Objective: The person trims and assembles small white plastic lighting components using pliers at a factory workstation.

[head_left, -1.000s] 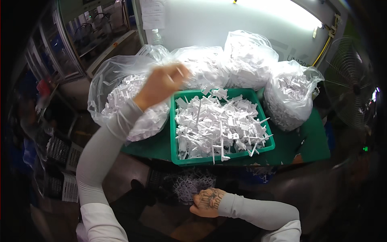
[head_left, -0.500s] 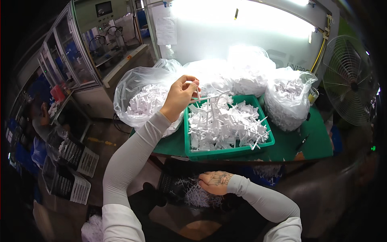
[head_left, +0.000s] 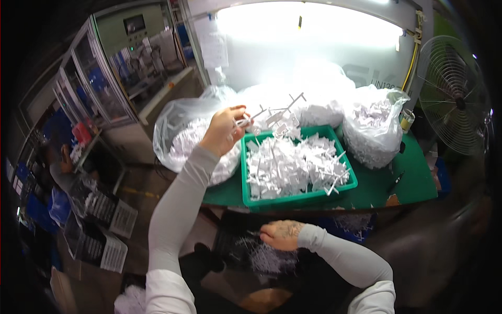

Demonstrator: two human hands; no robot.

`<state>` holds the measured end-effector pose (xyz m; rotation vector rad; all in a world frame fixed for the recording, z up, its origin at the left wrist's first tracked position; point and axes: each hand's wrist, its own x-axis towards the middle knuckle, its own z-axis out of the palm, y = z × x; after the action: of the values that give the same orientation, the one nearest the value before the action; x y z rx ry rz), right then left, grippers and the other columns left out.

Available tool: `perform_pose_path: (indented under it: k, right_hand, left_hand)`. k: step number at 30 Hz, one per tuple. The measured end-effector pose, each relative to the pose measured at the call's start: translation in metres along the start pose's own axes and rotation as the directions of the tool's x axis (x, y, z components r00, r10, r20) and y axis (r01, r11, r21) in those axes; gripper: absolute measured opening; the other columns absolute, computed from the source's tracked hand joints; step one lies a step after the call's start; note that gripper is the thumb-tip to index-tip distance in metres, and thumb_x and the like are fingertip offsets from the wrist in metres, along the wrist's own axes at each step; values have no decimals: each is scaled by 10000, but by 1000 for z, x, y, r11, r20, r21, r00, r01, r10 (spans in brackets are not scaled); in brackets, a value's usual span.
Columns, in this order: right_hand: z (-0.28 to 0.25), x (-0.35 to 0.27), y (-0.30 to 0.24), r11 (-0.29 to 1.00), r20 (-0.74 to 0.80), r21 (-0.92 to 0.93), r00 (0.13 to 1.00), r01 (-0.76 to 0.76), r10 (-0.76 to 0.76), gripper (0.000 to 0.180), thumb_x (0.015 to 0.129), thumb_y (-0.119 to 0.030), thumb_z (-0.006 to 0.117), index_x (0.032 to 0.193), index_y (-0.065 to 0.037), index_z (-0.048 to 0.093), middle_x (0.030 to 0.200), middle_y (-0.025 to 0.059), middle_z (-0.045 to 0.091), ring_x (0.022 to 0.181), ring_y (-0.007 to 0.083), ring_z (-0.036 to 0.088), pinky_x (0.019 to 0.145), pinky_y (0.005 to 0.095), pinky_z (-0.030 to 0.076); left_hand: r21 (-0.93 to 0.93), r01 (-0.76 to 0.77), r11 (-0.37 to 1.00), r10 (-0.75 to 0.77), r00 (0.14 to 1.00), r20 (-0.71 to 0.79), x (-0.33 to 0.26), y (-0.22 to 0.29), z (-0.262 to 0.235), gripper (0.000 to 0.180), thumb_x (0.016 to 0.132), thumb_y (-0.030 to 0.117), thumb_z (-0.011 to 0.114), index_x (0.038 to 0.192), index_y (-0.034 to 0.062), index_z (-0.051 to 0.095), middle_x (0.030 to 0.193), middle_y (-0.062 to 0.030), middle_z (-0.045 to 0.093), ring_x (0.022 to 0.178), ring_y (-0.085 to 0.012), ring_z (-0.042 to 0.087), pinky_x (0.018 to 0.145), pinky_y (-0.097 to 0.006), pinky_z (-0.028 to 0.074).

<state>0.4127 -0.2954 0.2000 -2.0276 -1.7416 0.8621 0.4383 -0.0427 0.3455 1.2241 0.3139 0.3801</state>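
Head view, looking down over a green worktable [head_left: 413, 183]. My left hand [head_left: 224, 131] is raised over the far left corner of the green bin [head_left: 298, 199], its fingers pinching one end of a white plastic sprue [head_left: 274, 116], a branched runner that extends to the right above the bin and touches nothing else that I can make out. The bin sits near the middle of the table and is heaped with loose white plastic parts [head_left: 293, 167]. My right hand [head_left: 282, 234] lies low, near my body and below the table's near edge, knuckles up with the fingers curled down onto a small pile of white scraps [head_left: 269, 259]; whether they grip anything I cannot tell. Clear bags of white parts stand left of the bin [head_left: 183, 136] and right of it [head_left: 372, 131]. A wire-guard fan [head_left: 454, 94] stands at the far right.
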Motion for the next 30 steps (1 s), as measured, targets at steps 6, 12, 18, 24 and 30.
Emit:
perform_pose_path:
  k: [6,12,18,24,30]
  right_hand:
    - [-12,-7,-11,996,-65,69,997,48,-43,368,1002,-317,424,1130,-16,594,1084,219,662,1074,378,624,947,458,476]
    - [-28,-10,-24,715,-345,689,922,121,176,359,1020,-354,520,1112,-11,566,963,155,691,847,209,692,730,324,534]
    - [-63,-22,-28,304,-572,807,797,506,194,234,955,-166,671,979,-80,455,1058,173,715,677,82,609,596,228,480]
    - [-45,-17,-33,34,-470,878,847,477,249,272,918,6,662,997,-130,439,1085,97,667,819,110,622,695,273,508]
    - [-25,-9,-53,-156,-284,931,922,331,262,126,1009,-136,570,1083,-129,469,997,43,581,811,173,643,702,323,515]
  left_hand:
    - [-159,-205,966,187,974,-125,-7,-4,7,255,951,102,566,1195,25,554,912,-94,656,742,-126,629,512,-213,441]
    - [201,-456,867,449,890,82,-52,0,9,244,1016,154,546,1221,21,547,946,-86,676,728,-102,602,630,-231,470]
    - [496,-652,573,318,735,599,-171,-10,-14,203,1012,116,578,1186,13,574,908,-57,694,841,-135,658,824,-288,497]
    - [301,-536,789,603,771,-205,-175,-57,-37,190,1026,120,542,1191,28,564,1040,-81,685,980,-140,634,873,-285,482]
    - [334,-488,806,416,869,268,-191,-94,-29,341,919,82,699,1248,43,619,1252,-49,628,1113,-162,605,915,-308,495]
